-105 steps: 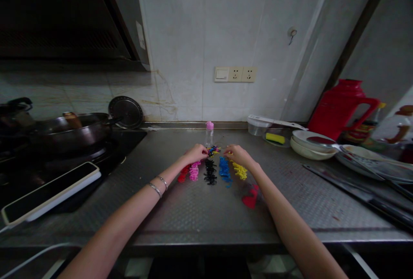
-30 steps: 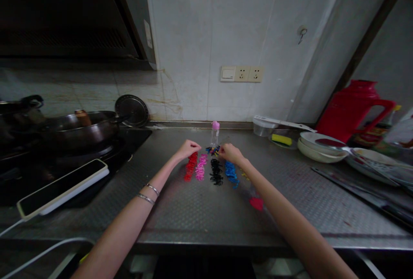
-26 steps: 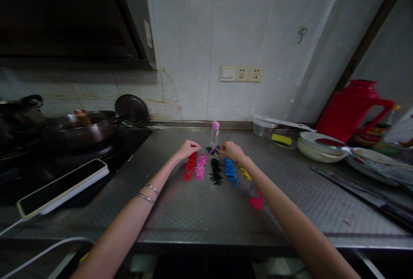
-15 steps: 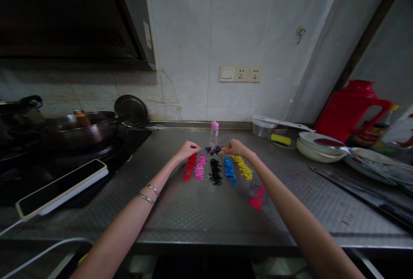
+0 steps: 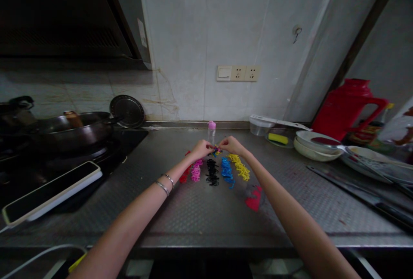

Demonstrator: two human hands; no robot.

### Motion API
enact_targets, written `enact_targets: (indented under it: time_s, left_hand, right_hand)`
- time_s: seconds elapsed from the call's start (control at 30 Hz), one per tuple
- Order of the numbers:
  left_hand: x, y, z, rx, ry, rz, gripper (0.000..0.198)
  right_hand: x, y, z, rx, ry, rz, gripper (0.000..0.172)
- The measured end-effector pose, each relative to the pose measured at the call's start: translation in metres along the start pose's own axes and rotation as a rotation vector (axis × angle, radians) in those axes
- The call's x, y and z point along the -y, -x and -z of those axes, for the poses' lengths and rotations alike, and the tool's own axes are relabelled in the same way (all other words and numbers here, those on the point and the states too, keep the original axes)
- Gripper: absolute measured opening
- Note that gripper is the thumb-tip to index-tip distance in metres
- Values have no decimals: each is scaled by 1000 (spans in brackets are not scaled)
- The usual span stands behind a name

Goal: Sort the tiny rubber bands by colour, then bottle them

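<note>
tiled wall (image 5: 180, 33) behind, steel counter (image 5: 193, 218) below, both hands close together at one small mixed pile (image 5: 218, 150).

left hand (image 5: 201, 148) at the pile's left, fingertips bunched; right hand (image 5: 232, 144) at its right, thumb and forefinger drawn near each other; cannot tell about any tiny piece pinched in between. pile just in front of an upright clear bottle (image 5: 211, 131) with a pink cap. on the near side, five separate rows, left to right: red row (image 5: 184, 178), partly hidden by the left arm, then pink row (image 5: 196, 171), black row (image 5: 212, 173), blue row (image 5: 227, 173), yellow row (image 5: 240, 168). by the right forearm, a red heart (image 5: 253, 201). farther left, phone (image 5: 51, 193) and pan (image 5: 74, 131); farther right, sponge (image 5: 278, 138), bowls (image 5: 318, 153), red flask (image 5: 345, 109).
</note>
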State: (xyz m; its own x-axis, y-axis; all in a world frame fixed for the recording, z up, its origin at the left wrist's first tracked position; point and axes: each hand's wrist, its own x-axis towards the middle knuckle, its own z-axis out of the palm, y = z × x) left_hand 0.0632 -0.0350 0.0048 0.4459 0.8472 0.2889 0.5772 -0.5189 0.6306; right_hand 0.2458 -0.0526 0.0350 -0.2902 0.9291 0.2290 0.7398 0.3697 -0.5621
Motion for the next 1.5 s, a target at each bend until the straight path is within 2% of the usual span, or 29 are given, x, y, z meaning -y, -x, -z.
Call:
enact_targets:
  time_s: [0.23, 0.43, 0.63, 0.8, 0.93, 1.13, 1.5]
  left_hand:
    - [-1, -15, -8, 16, -9, -11, 28]
    - [-13, -17, -17, 132, 29, -39, 32]
    - [-12, -23, -23, 48, -32, -9, 29]
    - [-5, -28, -18, 3, -69, 27, 28]
    - [-1, -27, -11, -15, -144, 95, 27]
    - [3, -22, -3, -18, -162, 109, 26]
    - [7, -17, 5, -47, -129, 135, 22]
  right_hand:
    - [-16, 6, 3, -27, -39, -1, 23]
    - [-22, 11, 6, -43, -37, -45, 25]
    - [-22, 11, 7, -22, -49, -11, 26]
    - [-31, 15, 7, -17, 3, -51, 27]
    - [-47, 24, 11, -29, 53, -86, 24]
    - [-70, 38, 20, -23, 129, -171, 21]
    - [-72, 41, 21, 9, 148, -146, 20]
